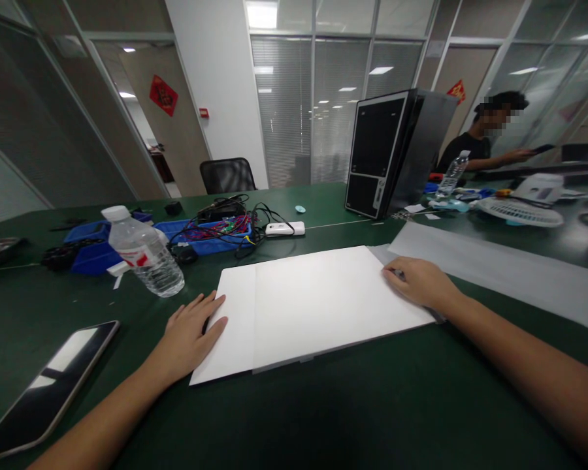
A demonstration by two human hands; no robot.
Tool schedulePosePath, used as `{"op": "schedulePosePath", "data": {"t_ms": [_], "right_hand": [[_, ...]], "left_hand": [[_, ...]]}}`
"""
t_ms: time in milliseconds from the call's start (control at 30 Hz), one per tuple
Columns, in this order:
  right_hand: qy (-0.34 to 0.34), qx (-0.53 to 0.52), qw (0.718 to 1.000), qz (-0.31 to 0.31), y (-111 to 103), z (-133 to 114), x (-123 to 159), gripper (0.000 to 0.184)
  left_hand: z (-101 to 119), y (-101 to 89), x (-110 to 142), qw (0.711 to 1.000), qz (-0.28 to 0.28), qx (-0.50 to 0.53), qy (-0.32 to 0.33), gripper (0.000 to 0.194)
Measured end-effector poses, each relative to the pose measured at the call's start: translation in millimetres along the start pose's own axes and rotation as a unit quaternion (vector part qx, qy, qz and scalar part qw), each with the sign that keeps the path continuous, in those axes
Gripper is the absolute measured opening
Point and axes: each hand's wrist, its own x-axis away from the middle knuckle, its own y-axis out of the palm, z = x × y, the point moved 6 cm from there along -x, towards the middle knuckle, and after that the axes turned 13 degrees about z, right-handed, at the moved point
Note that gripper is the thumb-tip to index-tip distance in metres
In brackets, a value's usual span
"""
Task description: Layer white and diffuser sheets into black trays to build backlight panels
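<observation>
White sheets (318, 307) lie in a flat, overlapping stack in front of me, with a narrower strip showing along the left side. My left hand (191, 336) rests at that left edge, fingers spread and fingertips on the white surface. At the right edge, my right hand (419, 281) is closed, its fingers curled down against the stack. A small greyish bit shows between those fingers, too hidden to name. Translucent film (500, 274) stretches over the table to the right of the stack, close to my right hand.
On the green table (362, 411) are a phone (53, 385), a tilted-looking water bottle (144, 251), blue bins (210, 243) with cables and a white power strip (285, 228). Behind stands a black computer case (396, 153). A person (475, 143) sits at the right beyond a white fan (524, 205).
</observation>
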Motion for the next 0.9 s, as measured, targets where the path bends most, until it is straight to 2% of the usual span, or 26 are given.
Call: {"op": "schedulePosePath", "data": {"t_ms": [200, 433, 533, 700, 800, 900], "right_hand": [[-0.056, -0.023, 0.998, 0.02, -3, -36, 4, 0.04], [-0.118, -0.13, 0.984, -0.015, 5, -48, 10, 0.041], [-0.13, -0.161, 0.978, -0.007, 4, -41, 9, 0.04], [-0.065, -0.122, 0.99, 0.035, 5, -9, 2, 0.04], [-0.033, -0.105, 0.994, 0.021, 11, 5, 2, 0.041], [-0.039, -0.119, 0.992, 0.006, 14, 8, 2, 0.041]], "left_hand": [[3, -3.5, 0, 1.0, 0.003, 0.017, -0.004, 0.074], [5, -3.8, -1, 1.0, -0.001, 0.005, -0.013, 0.079], [2, -0.4, -1, 1.0, 0.006, 0.003, -0.007, 0.074], [-5, 4.1, 0, 1.0, 0.007, 0.003, 0.004, 0.07], [-6, 3.5, 0, 1.0, 0.004, 0.006, 0.0, 0.068], [-3, 2.0, 0, 1.0, 0.0, 0.002, -0.001, 0.069]]}}
